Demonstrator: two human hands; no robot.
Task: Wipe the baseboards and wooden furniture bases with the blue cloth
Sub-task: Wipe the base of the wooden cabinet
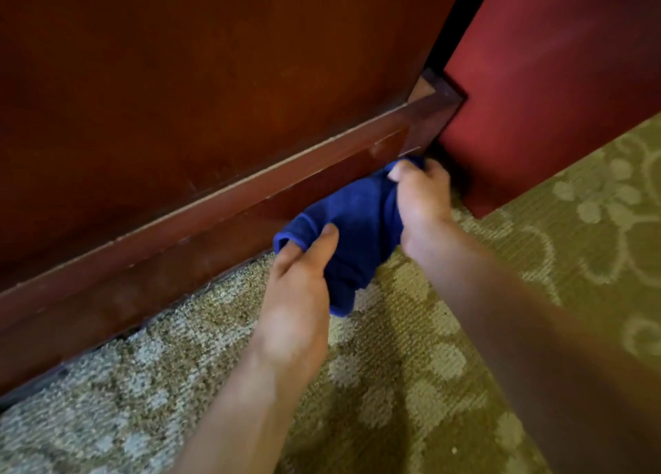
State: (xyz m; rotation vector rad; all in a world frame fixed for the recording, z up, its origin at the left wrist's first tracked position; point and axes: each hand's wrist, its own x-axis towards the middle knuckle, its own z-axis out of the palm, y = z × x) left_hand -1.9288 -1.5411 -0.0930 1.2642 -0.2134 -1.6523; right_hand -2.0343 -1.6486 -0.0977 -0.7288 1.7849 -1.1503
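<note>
the blue cloth (352, 230) lies bunched between both hands, low against the wooden base (229, 201) of a dark red-brown cabinet (200, 80), near the base's right corner. the left hand (298, 287) pinches the cloth's near left edge, thumb on top and fingers (286, 255) curled under the fold. the right hand (422, 201) grips the far right end, its fingers (434, 167) wrapped round the cloth just beside the corner. the cloth touches the base and hangs down onto the carpet (411, 384), olive with a pale floral pattern. to the right of the corner stands a red panel (536, 98), with a dark gap between it and the cabinet. both forearms reach in from the near side.
</note>
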